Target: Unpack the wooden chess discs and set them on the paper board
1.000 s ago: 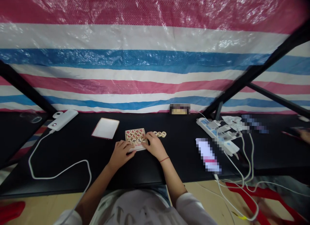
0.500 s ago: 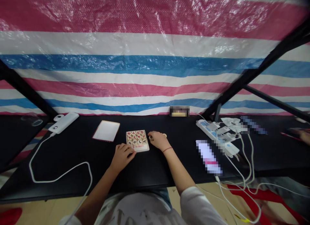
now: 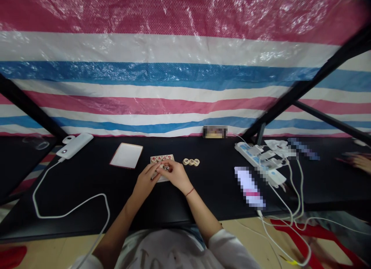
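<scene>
Starting at the far-left corner of the table (image 3: 203,195), we have a white power bank (image 3: 74,145). Its cable (image 3: 69,209) loops toward the near edge. Next along is a flat white card (image 3: 126,155), lying just left of the box (image 3: 161,158) and not touching it.

Now the middle of the table, where both hands meet. The box sits straight ahead of us, well back from the near edge, and only its far row of discs shows past the fingers. It looks close to square, so we can't call a long axis.

The left hand (image 3: 145,181) comes in from the near left, its fingers loosely curled against the box's left side. Whether it grips or merely rests there, we cannot tell. The right hand (image 3: 174,175) lies over the box's near-right part, fingertips drawn together on what looks like one disc (image 3: 165,168).

Just right of the box, three loose discs (image 3: 191,161) line up in a short row parallel to the far edge. They sit beyond the right hand, which is clearly the nearer one.

The discs carry red and black characters, too small for us to read.

Further right are a blurred phone (image 3: 249,184) and a white power strip (image 3: 255,155) full of plugs, with no brand legible. At the far-right edge is another person's hand (image 3: 361,161).
</scene>
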The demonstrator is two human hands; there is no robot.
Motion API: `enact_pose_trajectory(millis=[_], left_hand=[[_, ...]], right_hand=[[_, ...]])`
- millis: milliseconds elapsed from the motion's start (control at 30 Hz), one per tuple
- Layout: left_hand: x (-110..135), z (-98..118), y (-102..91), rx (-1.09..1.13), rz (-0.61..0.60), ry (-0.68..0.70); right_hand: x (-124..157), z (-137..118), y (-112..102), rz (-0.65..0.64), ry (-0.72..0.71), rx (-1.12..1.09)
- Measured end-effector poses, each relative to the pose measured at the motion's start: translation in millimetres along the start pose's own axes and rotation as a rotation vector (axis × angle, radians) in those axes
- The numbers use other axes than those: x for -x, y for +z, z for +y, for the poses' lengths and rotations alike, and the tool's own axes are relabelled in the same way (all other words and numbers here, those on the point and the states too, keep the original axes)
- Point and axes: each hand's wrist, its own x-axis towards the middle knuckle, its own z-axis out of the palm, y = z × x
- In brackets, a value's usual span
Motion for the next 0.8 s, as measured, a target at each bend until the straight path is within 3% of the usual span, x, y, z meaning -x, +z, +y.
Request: enact_pose_trajectory(millis=[100,333,433,667,800], left_hand=[[2,-5,-6.4,0.018,0.016,-0.052],[10,-19,-22.1,0.053,-0.017,-0.165],[10,-19,-22.7,0.014,-0.067,-0.102],[9,-17,-22.2,-0.171,-0.209,0.189],[10,-19,-23.3,-0.235,-0.228,0.240]], right_hand=[[-4,8,3,0.018,0.039,-0.081],[-8,28,-14,0.133,0.116,-0.219],[-5,35,-17,0.136,0.137,-0.206],[1,42,-19,0.135,0.131,-0.178],[2,42,-18,0.126,0.116,-0.167]])
